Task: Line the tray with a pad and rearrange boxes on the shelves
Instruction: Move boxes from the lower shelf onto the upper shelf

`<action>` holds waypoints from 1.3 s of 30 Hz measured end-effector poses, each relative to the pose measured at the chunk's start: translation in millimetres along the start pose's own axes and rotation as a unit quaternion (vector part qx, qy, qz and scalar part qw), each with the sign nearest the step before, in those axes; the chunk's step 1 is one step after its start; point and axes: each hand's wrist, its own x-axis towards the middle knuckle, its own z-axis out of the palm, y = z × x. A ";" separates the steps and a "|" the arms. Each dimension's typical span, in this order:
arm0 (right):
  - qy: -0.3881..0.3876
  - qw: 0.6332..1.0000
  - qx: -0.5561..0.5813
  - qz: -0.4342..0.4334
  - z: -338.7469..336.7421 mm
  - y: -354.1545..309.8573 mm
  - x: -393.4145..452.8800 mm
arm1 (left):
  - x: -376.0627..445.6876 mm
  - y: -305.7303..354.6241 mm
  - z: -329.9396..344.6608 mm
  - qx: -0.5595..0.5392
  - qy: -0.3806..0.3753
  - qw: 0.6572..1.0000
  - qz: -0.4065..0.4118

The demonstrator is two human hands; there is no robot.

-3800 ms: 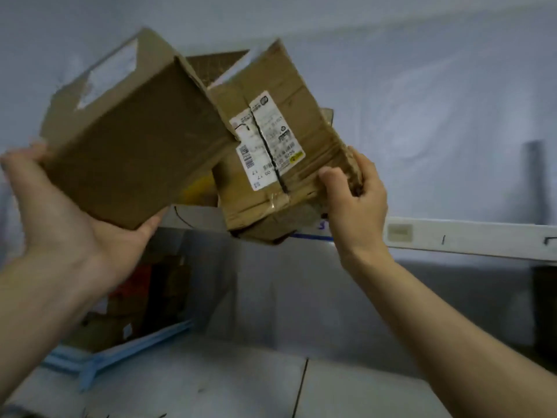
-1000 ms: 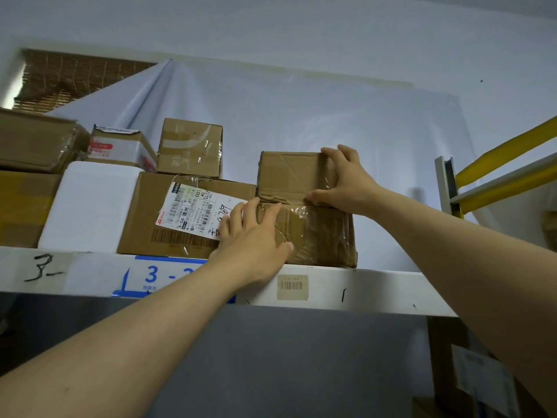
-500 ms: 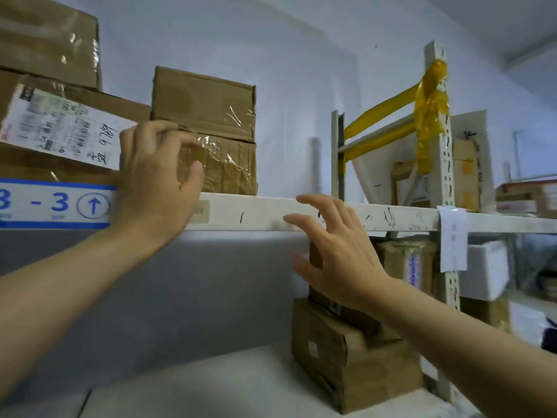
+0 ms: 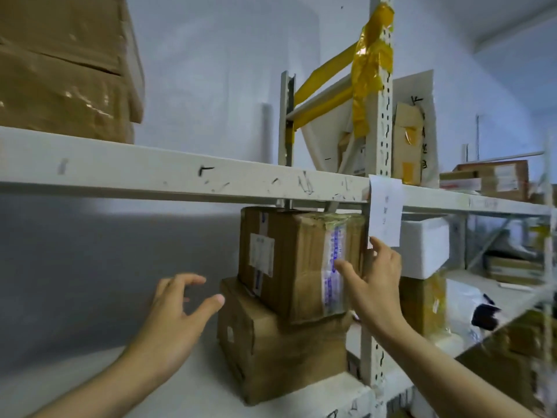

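The taped upper box (image 4: 301, 260) is flanked by spread, empty fingers: right hand (image 4: 376, 282) touching its right side, left hand (image 4: 177, 309) short of its left.

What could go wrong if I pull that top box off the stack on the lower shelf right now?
The upper box sits skewed, overhanging the lower box, so it may tip. Only the right hand touches it; the left hand is open beside the stack, so a one-sided pull could twist it off. Its top sits close under the shelf beam, leaving little room to lift. The hanging paper note by your right fingers could get torn.
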 end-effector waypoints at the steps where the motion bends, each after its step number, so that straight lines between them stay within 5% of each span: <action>1: -0.012 1.000 0.020 0.012 -1.6 6.0 8.5 | 8.0 2.6 17.6 -0.050 -0.007 0.997 -0.063; 5: -0.099 0.994 0.043 -0.005 -3.0 29.0 32.9 | 29.8 27.2 71.6 -0.164 -0.019 0.968 -0.188; 11: -0.140 0.978 0.153 0.024 14.7 48.1 48.9 | 47.7 46.7 119.9 -0.175 -0.044 0.970 -0.164; 17: -0.218 0.920 0.295 0.140 28.2 59.9 56.5 | 62.0 52.3 141.2 -0.251 -0.010 0.955 -0.159; 22: -0.283 0.884 0.342 0.147 20.1 56.5 65.8 | 61.3 48.9 141.2 -0.276 0.019 0.940 -0.199; 39: -0.259 0.875 0.362 0.191 15.4 4.1 82.9 | 50.1 56.0 104.6 -0.301 -0.057 0.908 -0.286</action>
